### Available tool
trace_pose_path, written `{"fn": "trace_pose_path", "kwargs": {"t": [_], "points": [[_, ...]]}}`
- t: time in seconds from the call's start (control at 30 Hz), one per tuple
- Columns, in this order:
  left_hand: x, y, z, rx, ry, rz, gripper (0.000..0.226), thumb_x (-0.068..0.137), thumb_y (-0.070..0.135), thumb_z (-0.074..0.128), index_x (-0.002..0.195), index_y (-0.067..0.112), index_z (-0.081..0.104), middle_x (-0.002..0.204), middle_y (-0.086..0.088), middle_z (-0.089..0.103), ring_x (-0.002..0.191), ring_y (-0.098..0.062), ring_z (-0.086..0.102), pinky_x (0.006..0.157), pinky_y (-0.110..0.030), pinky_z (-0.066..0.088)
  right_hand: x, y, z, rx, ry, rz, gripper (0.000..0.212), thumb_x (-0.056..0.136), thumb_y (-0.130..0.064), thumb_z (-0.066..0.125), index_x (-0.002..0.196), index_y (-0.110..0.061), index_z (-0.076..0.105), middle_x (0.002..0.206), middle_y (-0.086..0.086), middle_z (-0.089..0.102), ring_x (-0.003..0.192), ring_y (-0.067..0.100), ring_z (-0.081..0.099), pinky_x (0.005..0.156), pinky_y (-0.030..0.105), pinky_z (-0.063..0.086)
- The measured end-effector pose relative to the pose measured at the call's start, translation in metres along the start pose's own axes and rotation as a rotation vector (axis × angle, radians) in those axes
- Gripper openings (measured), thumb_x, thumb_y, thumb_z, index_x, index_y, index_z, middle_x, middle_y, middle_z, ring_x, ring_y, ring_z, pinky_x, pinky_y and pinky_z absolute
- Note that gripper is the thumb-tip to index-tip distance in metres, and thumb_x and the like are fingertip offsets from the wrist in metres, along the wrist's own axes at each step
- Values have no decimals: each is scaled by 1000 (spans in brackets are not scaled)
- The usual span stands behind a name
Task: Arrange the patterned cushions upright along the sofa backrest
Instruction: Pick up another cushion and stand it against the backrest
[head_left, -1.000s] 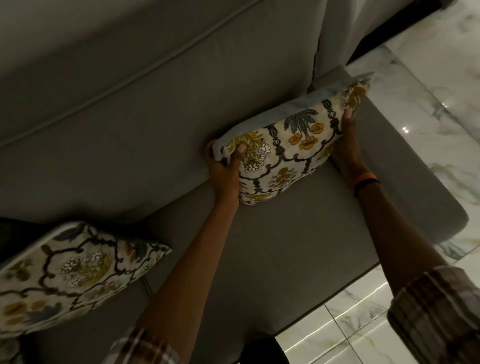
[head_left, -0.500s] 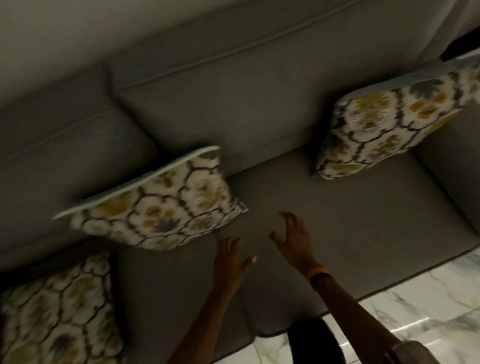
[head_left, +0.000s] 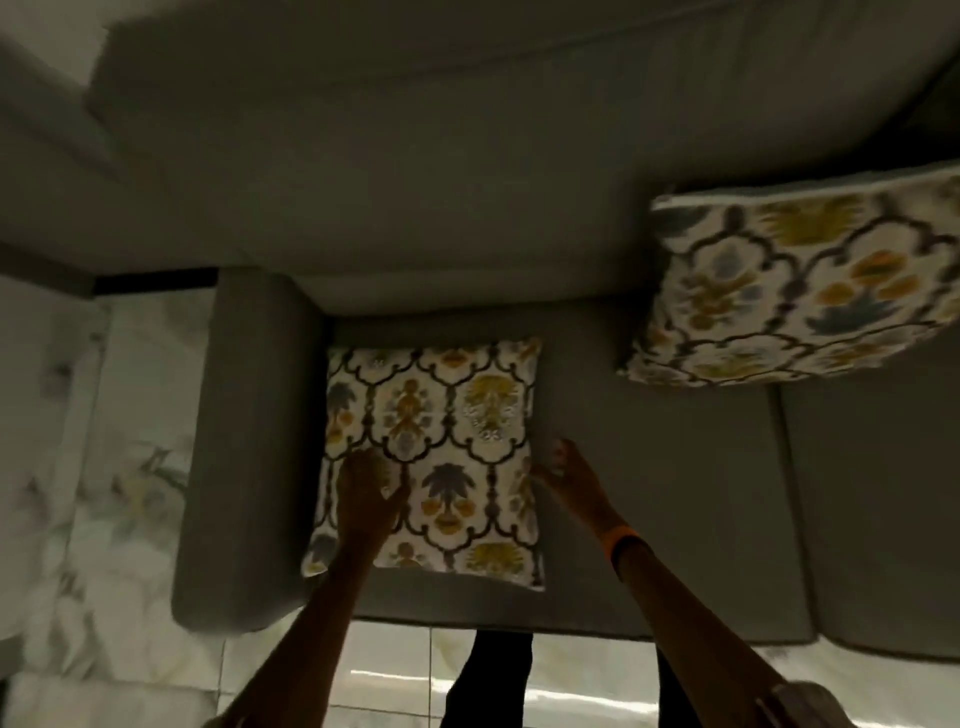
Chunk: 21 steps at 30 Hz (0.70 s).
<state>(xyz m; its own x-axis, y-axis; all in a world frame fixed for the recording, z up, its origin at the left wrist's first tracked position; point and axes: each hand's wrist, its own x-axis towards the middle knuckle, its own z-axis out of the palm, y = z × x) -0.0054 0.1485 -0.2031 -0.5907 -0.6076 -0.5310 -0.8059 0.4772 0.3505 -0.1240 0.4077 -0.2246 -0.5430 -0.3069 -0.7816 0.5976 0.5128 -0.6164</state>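
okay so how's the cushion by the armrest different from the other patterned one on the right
The cushion by the armrest lies flat on the seat; the right cushion leans upright against the backrest. The flat one has the left hand over it and the right hand at its edge; nothing touches the right one. The flat one sits beside the armrest; the right one runs off frame. Both share the same floral lattice print.
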Motion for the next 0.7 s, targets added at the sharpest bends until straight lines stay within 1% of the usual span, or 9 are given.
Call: {"fn": "trace_pose_path", "kwargs": {"t": [0.1,0.2,0.27,0.33,0.43,0.53,0.57,0.63,0.7], "points": [[36,-21,-26,-206,-50,-116,135,48,71,77,156,22,13,161,-14,19,145,-39,27,113,-58,36,24,-10,37,124,-17,53,95,90,-47,75,163,-18,23,165,4,33,148,35,42,112,46,44],[73,-41,-31,-453,-187,-241,128,61,39,94,157,23,10,161,-9,23,145,-35,32,112,-52,38,40,-25,62,228,25,7,119,75,-57,80,165,-24,11,172,2,22,158,30,23,126,56,25],[93,-51,-35,-497,-309,-271,139,42,55,95,155,21,22,159,-10,33,141,-34,39,113,-51,39,45,-34,75,274,87,-7,117,76,-48,79,165,-21,8,172,3,19,159,28,19,128,53,20],[98,-53,-50,-552,-363,-188,132,37,56,92,150,22,35,152,-8,45,137,-31,46,113,-52,40,40,-49,80,254,156,-84,107,79,-45,86,163,-31,20,170,-3,29,157,24,28,127,53,25],[95,-38,-81,-650,-275,-2,100,59,16,95,144,22,43,142,-3,56,130,-17,55,110,-50,45,27,-66,70,228,158,-233,85,74,-44,90,147,-49,46,149,-19,58,139,5,54,110,37,51],[99,-19,-109,-726,-98,191,88,61,-18,84,135,15,49,123,9,62,109,10,63,96,-28,57,9,-111,55,219,236,-305,66,79,-4,86,137,-23,58,124,-9,70,107,-12,70,81,13,59],[104,-11,-121,-769,-49,250,90,59,-25,80,137,6,45,122,10,59,105,14,63,87,-18,58,4,-129,50,216,258,-334,63,78,10,81,127,-23,58,116,-11,67,94,-19,69,73,8,57],[120,2,-139,-790,-30,323,95,59,-23,80,140,3,38,128,8,52,105,18,60,77,-7,55,9,-156,47,146,288,-389,68,75,23,76,111,-31,53,109,-19,58,86,-23,66,76,7,56],[140,9,-149,-754,-84,357,114,54,15,95,146,31,30,142,12,42,120,8,55,86,-14,56,27,-168,46,51,258,-377,58,77,15,80,110,-24,53,103,-22,55,91,-12,62,79,4,50]]}}
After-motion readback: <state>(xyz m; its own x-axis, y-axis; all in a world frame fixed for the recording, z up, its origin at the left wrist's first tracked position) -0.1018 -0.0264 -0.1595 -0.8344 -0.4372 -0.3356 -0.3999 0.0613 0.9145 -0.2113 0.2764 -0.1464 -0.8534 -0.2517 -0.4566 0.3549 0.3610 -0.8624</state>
